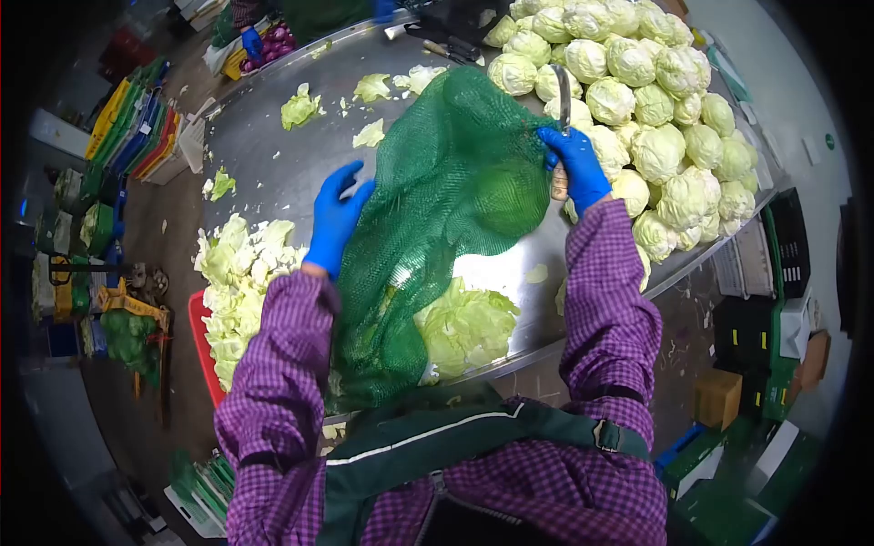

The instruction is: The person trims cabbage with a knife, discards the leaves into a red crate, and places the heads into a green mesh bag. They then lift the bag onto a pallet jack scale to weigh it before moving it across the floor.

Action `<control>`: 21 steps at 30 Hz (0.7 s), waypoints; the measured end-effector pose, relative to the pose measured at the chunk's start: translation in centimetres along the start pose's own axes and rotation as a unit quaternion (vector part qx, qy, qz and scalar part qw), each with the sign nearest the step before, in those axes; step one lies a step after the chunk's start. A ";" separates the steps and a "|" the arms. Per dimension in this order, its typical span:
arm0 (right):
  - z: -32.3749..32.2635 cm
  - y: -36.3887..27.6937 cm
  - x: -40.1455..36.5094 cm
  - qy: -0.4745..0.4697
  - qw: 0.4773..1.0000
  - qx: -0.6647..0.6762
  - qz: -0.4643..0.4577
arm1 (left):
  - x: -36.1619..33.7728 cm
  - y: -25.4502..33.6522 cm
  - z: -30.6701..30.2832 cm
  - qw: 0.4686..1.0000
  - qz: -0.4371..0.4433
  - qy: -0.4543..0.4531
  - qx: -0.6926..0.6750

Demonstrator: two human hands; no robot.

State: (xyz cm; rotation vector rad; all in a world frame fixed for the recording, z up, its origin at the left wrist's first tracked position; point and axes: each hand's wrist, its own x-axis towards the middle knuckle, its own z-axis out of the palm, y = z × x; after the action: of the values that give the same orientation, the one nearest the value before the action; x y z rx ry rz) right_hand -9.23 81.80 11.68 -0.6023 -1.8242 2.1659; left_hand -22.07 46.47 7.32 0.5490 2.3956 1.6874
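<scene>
- A worker in a purple checked shirt and blue gloves holds a green mesh sack (pixel 428 209) above a steel table (pixel 273 155); the net is loosely woven and see-through, bunched into folds, and darkest where it gathers at the table's near edge
- One sack is in view, and one pale cabbage (pixel 499 196) shows through its mesh over the middle of the table
- Left hand (pixel 335 218): fingers curled onto the sack's left edge, pinching the mesh above the table's near left part
- Right hand (pixel 575 164): closed around the handle of a knife (pixel 564 91), its blade pointing up and away, with the sack's right edge caught under the same fingers
- The sack's long axis runs on a slant, from the table's near edge, where its lower end hangs against the worker's dark apron, up and away toward the far right; which end is the mouth cannot be told
- One loose cabbage (pixel 464 326), its leaves opened, sits on the table by the near edge, partly under the net
- A heap of cabbages (pixel 637 82) covers the table's far right (well over twenty heads, too crowded for an exact count)
- One pile of trimmed leaves (pixel 238 273) lies along the table's left edge, and a handful of leaf scraps (pixel 300 107) lie scattered on its far left
</scene>
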 end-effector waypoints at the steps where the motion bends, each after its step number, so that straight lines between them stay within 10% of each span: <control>1: 0.9 -3.2 -2.2 -0.023 1.000 0.012 0.018 | 2.3 0.6 0.8 1.000 0.004 -0.018 -0.023; 8: 0.6 -16.4 -8.6 -0.101 0.919 0.244 -0.292 | 5.5 14.4 7.1 0.937 0.254 -0.240 -0.024; 11: 4.8 -23.6 -10.6 -0.200 0.752 -0.021 -0.628 | 2.5 18.3 7.2 0.874 0.100 -0.460 -0.119; 14: 6.2 -29.1 -11.8 -0.444 0.692 -0.045 -0.567 | -0.4 21.8 3.9 0.914 0.150 -0.326 -0.189; 15: 7.6 -30.4 -12.5 -0.447 0.686 -0.050 -0.572 | -1.5 23.7 2.3 0.923 0.187 -0.210 -0.263; 17: 9.7 -31.2 -13.3 -0.425 0.696 -0.044 -0.576 | -6.9 28.7 -1.1 0.811 0.190 -0.347 -0.432; 21: 12.8 -28.6 -12.1 -0.347 0.751 0.008 -0.561 | -9.4 32.4 -7.7 0.826 0.268 -0.245 -0.431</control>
State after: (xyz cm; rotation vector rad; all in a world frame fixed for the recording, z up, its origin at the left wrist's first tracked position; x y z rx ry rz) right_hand -6.62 70.58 43.26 1.2092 -1.6573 1.5053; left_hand -9.37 45.67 39.52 1.3215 0.9837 2.2136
